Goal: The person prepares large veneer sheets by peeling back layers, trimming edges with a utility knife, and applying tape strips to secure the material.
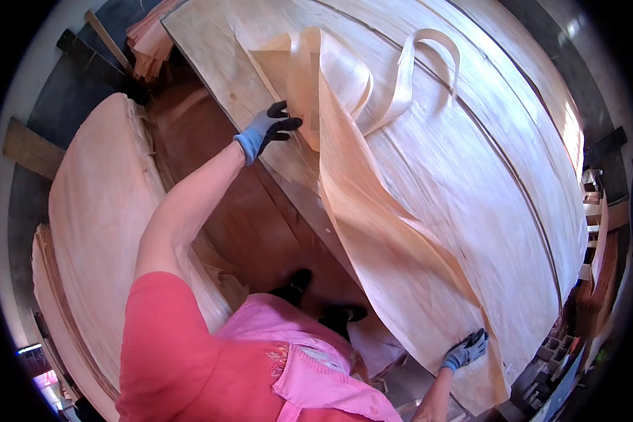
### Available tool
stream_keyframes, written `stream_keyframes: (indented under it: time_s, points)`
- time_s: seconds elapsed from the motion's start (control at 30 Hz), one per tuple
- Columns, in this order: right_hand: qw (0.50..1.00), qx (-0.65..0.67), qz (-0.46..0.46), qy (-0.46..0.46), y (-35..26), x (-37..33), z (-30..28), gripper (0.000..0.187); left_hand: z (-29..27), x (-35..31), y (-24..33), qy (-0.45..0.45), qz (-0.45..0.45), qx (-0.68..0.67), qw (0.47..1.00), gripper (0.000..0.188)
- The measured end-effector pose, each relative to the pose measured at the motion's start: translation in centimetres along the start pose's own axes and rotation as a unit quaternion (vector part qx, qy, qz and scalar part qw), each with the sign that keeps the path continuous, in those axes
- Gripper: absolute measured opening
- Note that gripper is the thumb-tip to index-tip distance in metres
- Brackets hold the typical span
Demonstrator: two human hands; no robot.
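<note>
A loose, thin sheet of wood veneer (394,239) lies twisted and partly folded along the near edge of a broad veneer stack (464,190). At its far end, narrow veneer strips (404,77) curl up in loops. My left hand (269,131), in a grey glove with black fingers, is beside the sheet's curled far end, thumb and fingers apart; its fingertips come close to the veneer, and I cannot tell whether they touch. Lower right, my right hand (465,350), gloved the same way, rests on the sheet's near end with its fingers stretched along it.
Another tall stack of veneer (98,204) stands at the left, with ragged edges. Between the stacks runs a reddish-brown floor (253,225) where my dark shoes show. Reddish sheets (150,43) hang at the top left. Blocks and wood pieces (559,348) crowd the right side.
</note>
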State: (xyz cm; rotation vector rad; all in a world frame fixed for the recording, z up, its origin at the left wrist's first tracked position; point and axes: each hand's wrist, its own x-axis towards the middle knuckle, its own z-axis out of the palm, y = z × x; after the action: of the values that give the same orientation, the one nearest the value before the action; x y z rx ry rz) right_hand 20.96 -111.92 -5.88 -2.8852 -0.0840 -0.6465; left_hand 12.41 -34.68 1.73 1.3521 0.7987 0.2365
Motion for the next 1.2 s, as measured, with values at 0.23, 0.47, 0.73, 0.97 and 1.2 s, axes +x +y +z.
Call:
stream_keyframes:
  time_s: [0.23, 0.47, 0.73, 0.97, 1.2]
  points:
    - [1.000, -0.024, -0.006, -0.006, -0.8, 0.1, 0.1, 0.033, 0.8, -0.9, -4.3, -0.105, 0.122, -0.011, 0.987, 0.058]
    - [0.999, -0.035, -0.006, 0.000, -0.7, -0.1, -0.1, 0.033, -0.7, -2.0, -0.5, -0.018, 0.088, -0.289, 0.953, 0.025]
    - [0.999, 0.041, 0.029, 0.008, 0.0, 0.0, 0.2, 0.033, -15.6, -3.5, 10.1, 0.024, 0.088, 0.134, 0.987, 0.025]
    - [1.000, -0.026, -0.010, -0.005, -0.7, 0.0, -0.2, 0.034, -21.5, -9.6, 11.7, 0.299, -0.052, 0.830, 0.469, 0.073]
    - [0.997, -0.078, -0.018, -0.015, 0.0, 0.0, -0.3, 0.034, -7.3, -8.0, 4.5, 0.069, 0.273, 0.475, 0.834, 0.049]
